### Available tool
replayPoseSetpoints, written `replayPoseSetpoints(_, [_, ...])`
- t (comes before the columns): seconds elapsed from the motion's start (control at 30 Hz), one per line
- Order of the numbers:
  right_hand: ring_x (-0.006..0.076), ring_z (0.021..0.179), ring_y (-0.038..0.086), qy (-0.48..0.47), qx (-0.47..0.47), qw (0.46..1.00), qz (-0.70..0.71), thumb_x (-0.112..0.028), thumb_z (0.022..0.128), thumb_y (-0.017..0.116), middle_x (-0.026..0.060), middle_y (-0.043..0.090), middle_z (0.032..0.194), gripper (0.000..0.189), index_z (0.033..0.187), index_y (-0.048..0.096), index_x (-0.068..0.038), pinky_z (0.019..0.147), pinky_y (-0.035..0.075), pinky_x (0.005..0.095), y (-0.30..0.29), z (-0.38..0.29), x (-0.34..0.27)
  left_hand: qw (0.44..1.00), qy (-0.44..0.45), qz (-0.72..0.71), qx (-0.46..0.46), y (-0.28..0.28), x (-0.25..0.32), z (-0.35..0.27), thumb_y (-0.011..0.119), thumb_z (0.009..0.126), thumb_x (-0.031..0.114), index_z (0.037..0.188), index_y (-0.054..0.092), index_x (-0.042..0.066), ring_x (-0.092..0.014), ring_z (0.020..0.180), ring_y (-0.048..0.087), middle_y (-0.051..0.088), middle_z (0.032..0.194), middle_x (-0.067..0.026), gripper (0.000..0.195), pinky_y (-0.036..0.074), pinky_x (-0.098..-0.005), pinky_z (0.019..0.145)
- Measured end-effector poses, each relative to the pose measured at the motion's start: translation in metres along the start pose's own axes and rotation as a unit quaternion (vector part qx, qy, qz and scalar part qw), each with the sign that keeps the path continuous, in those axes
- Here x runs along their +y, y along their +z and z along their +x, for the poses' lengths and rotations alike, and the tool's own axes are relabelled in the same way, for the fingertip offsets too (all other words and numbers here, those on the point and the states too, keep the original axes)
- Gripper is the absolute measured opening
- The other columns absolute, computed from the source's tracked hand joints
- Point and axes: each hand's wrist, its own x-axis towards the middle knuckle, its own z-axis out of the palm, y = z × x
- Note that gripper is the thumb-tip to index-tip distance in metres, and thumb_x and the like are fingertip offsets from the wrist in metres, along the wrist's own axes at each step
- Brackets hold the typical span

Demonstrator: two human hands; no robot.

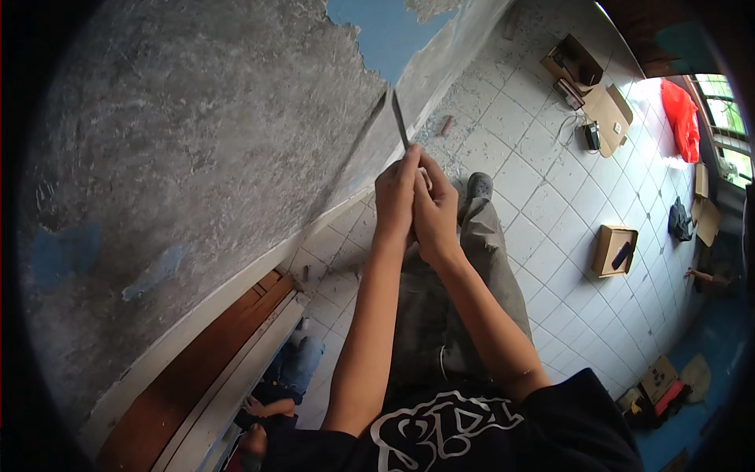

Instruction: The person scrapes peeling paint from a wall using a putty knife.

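My left hand and my right hand are pressed together around the hidden handle of a thin flat-bladed metal tool. Its blade points up and away from me. The tip is at the lower point of a blue paint patch, close to the wall; whether it touches cannot be told. Around that patch the wall is bare, rough grey plaster. Something small and whitish shows between the fingers of my right hand. Smaller blue paint remnants cling to the wall at left.
Paint flakes litter the white tiled floor. Open cardboard boxes and a corded black device lie to the right, with a red plastic bag beyond. Another person is at lower left, beside a wooden board. Another person's hand shows at right.
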Motion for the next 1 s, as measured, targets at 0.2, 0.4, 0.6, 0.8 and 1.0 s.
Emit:
replayPoseSetpoints(0.2, [0.0113,0.086,0.054,0.011,0.002,1.0,0.002,-0.009,0.092,0.049,0.0085,0.06,0.098,0.035,0.126,0.049,-0.001,0.077,0.043,0.023,-0.018,-0.034,0.0,0.996,0.07,0.051,0.027,0.004,-0.016,-0.035,0.055,0.087,0.041,0.076,0.059,-0.002,-0.011,0.058,0.052,0.056,0.063,-0.0052,0.045,0.04,-0.0268,0.052])
replayPoseSetpoints(0.4, [0.0046,0.066,0.041,0.014,0.0,1.0,0.025,-0.012,0.09,0.051,0.0002,0.054,0.078,0.036,0.124,0.05,-0.002,0.06,0.038,0.0211,0.0,0.005,0.009,0.997,0.065,0.043,0.001,-0.008,-0.01,0.004,0.055,0.087,0.039,0.081,0.058,-0.001,-0.009,0.057,0.049,0.053,0.063,-0.0031,0.041,0.039,-0.0261,0.052])
replayPoseSetpoints(0.6, [0.0169,0.105,0.056,-0.093,-0.003,0.99,-0.105,-0.008,0.088,0.049,0.0148,0.06,0.114,0.037,0.124,0.051,-0.002,0.09,0.041,0.0268,-0.021,-0.03,0.005,0.991,0.122,0.035,0.032,-0.001,-0.027,-0.025,0.058,0.087,0.037,0.131,0.044,0.002,-0.008,0.06,0.048,0.052,0.078,-0.0037,0.058,0.04,-0.0233,0.052])
replayPoseSetpoints(0.8, [0.0134,0.081,0.057,-0.117,-0.019,0.986,-0.118,-0.006,0.087,0.05,0.0129,0.064,0.103,0.034,0.121,0.053,-0.001,0.074,0.045,0.0274,-0.013,0.02,0.023,0.998,0.044,-0.052,-0.015,0.0,-0.019,0.014,0.056,0.088,0.036,0.112,0.057,0.004,-0.006,0.067,0.047,0.053,0.089,0.001,0.039,0.039,-0.0221,0.057])
replayPoseSetpoints(1.0, [0.0174,0.108,0.055,-0.097,-0.033,0.989,-0.108,-0.007,0.088,0.049,0.0156,0.06,0.112,0.035,0.121,0.05,0.004,0.091,0.041,0.0279,-0.035,-0.012,0.039,0.995,0.093,0.024,0.011,-0.015,-0.062,0.002,0.056,0.086,0.043,0.127,0.049,0.0,-0.017,0.112,0.048,0.051,0.125,-0.008,0.06,0.036,-0.0266,0.094])
